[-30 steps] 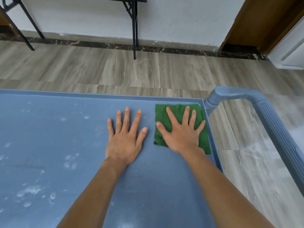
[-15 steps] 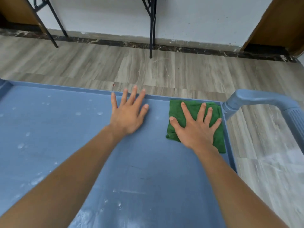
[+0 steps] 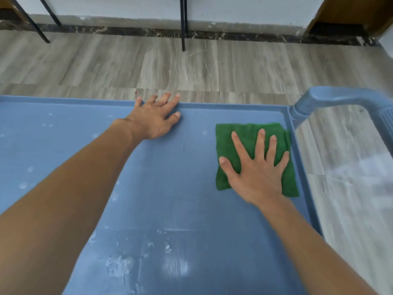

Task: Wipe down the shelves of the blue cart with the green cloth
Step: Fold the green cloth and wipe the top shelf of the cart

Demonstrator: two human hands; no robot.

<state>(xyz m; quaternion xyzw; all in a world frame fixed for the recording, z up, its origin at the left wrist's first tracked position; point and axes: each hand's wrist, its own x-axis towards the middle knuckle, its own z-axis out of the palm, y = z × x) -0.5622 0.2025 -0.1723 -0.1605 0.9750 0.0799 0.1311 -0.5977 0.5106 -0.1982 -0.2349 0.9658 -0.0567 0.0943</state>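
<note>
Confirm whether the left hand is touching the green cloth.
Apart. The head view shows bare blue shelf between the left hand and the green cloth.

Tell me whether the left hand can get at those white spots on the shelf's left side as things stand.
Probably yes. The left hand rests open at the cart shelf's far rim, holding nothing, and only bare shelf lies between it and the white spots. The green cloth, though, is under the right hand.
</note>
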